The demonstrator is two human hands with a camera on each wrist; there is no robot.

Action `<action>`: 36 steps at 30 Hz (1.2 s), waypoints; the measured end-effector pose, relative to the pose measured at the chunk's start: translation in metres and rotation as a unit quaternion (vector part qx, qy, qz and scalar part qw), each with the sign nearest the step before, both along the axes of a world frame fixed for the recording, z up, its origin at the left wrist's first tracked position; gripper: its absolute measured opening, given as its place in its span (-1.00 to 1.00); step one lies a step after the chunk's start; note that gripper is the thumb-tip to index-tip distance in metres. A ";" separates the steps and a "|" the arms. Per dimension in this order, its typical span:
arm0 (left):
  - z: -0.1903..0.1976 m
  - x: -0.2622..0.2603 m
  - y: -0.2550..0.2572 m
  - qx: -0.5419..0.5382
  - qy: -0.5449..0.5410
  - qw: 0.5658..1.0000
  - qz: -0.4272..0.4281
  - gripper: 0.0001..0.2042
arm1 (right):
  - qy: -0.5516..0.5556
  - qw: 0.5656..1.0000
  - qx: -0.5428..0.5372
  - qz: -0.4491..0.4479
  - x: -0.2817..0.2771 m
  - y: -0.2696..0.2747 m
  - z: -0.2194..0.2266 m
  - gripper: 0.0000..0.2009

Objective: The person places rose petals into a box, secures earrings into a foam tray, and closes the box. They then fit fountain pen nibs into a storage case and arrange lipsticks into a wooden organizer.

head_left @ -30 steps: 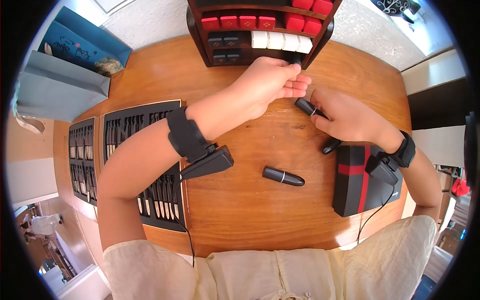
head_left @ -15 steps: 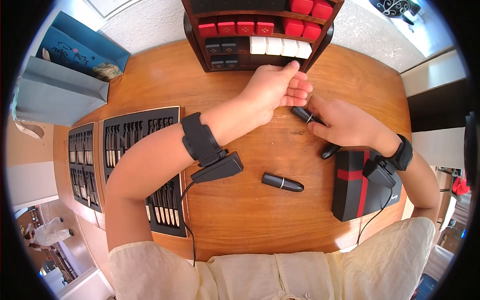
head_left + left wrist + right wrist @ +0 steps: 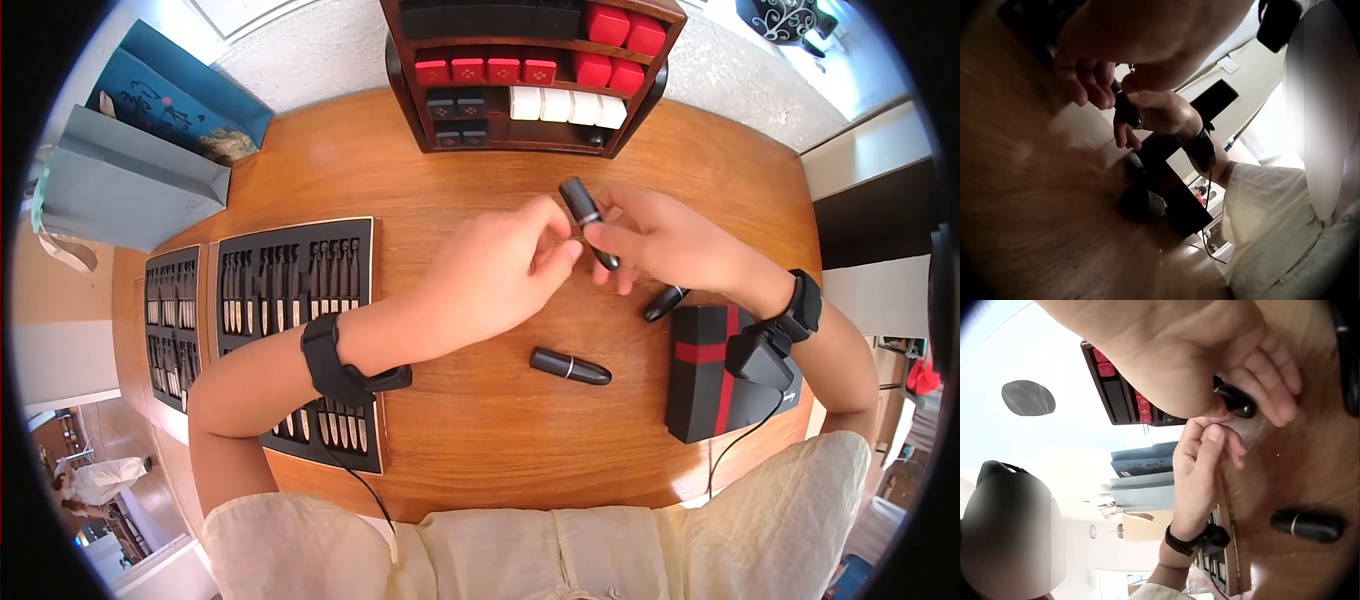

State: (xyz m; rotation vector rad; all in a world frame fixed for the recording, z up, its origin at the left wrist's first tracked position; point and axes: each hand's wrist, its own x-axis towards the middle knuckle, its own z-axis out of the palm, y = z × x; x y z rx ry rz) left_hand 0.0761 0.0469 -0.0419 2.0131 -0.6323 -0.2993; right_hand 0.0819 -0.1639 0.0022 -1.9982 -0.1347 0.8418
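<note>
A black tube with a silver ring [image 3: 578, 198] is pinched between the thumb and fingers of the right hand [image 3: 680, 238], tilted above the table. Just left of it is the left hand [image 3: 495, 265], fingers loosely bent with nothing seen in them; contact with the tube cannot be told. The right wrist view shows the tube's rounded end [image 3: 1238, 402] under the right palm [image 3: 1179, 359], with the left hand [image 3: 1197, 465] close by. A second tube [image 3: 570, 366] lies on the table, and a third [image 3: 665, 303] lies beside the black box.
A wooden shelf [image 3: 520, 140] at the back holds red, white and black boxes, with a small dark item [image 3: 597, 136] on its lowest level. Trays of slim items [image 3: 375, 300] lie left, near paper bags [image 3: 135, 180]. A black box with red ribbon [image 3: 700, 390] sits right.
The left hand has drawn back from the shelf's lowest level, down and left toward the right hand. The held tube has turned more upright and shifted slightly left.
</note>
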 end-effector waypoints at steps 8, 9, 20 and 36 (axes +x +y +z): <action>0.005 0.021 -0.006 0.136 -0.081 0.987 0.014 -0.62 | 0.005 0.989 0.073 -0.125 0.018 0.024 -0.012 -0.59; 0.004 0.023 -0.007 0.138 -0.091 0.986 0.020 -0.63 | 0.004 0.990 0.072 -0.124 0.020 0.025 -0.011 -0.59; -0.006 0.047 -0.018 0.122 -0.147 0.981 0.030 -0.73 | 0.012 0.987 0.064 -0.144 0.022 0.018 -0.016 -0.60; -0.002 0.061 -0.034 0.066 0.068 0.995 0.029 -0.60 | -0.166 0.912 -0.309 0.214 0.001 -0.031 0.012 -0.83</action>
